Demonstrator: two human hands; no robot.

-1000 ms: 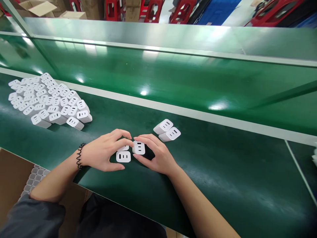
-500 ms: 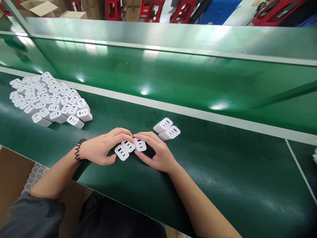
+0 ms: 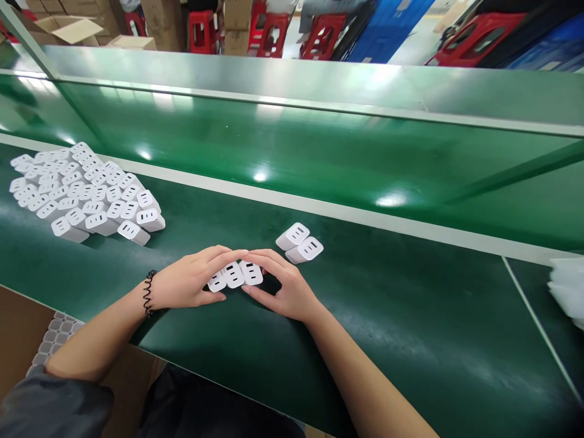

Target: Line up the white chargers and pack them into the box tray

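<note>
Three white USB chargers (image 3: 234, 277) stand side by side on the green bench, port faces up. My left hand (image 3: 188, 281) wraps around the left end of this row, its fingers reaching along the back and partly covering the leftmost charger (image 3: 217, 282). Curled round the other end, my right hand (image 3: 286, 287) has its thumb at the front of the rightmost charger (image 3: 252, 274) and its fingers behind it. The fingertips of both hands meet at the rear of the row. Just beyond my right hand, two more chargers (image 3: 305, 249) stand touching each other.
A large cluster of white chargers (image 3: 91, 194) stands at the left of the green bench (image 3: 387, 340). A pale strip and raised green panel (image 3: 319, 146) run along the back. White plastic wrapping (image 3: 568, 289) lies at the right edge. Red stools (image 3: 202, 31) and cardboard boxes are behind.
The three chargers have come into a straighter, tighter row. My left hand has moved in around the leftmost one, and the fingertips of both hands now touch. The view has shifted slightly.
</note>
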